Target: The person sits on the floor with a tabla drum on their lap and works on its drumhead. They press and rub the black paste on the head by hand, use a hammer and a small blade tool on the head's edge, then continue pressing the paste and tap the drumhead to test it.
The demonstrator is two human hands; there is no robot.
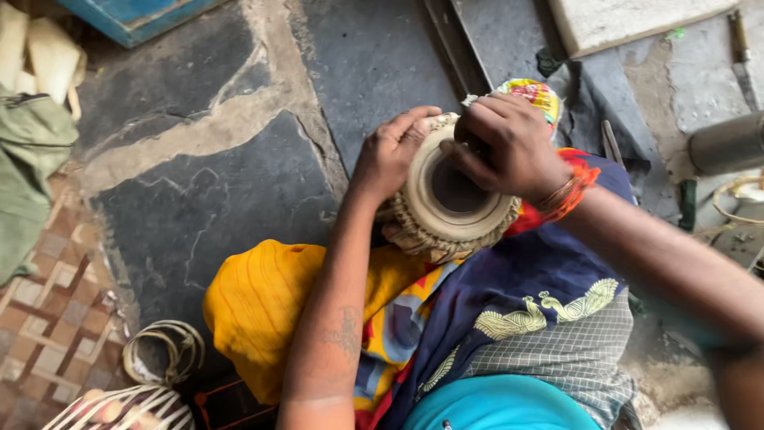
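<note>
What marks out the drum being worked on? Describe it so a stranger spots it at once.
Start at the dark stone floor, then the person's lap draped in yellow and navy cloth. On it rests a small round drum, left hand gripping its rim, right hand pressing its head. Its pale skin with a dark centre circle and braided edge set it apart.
</note>
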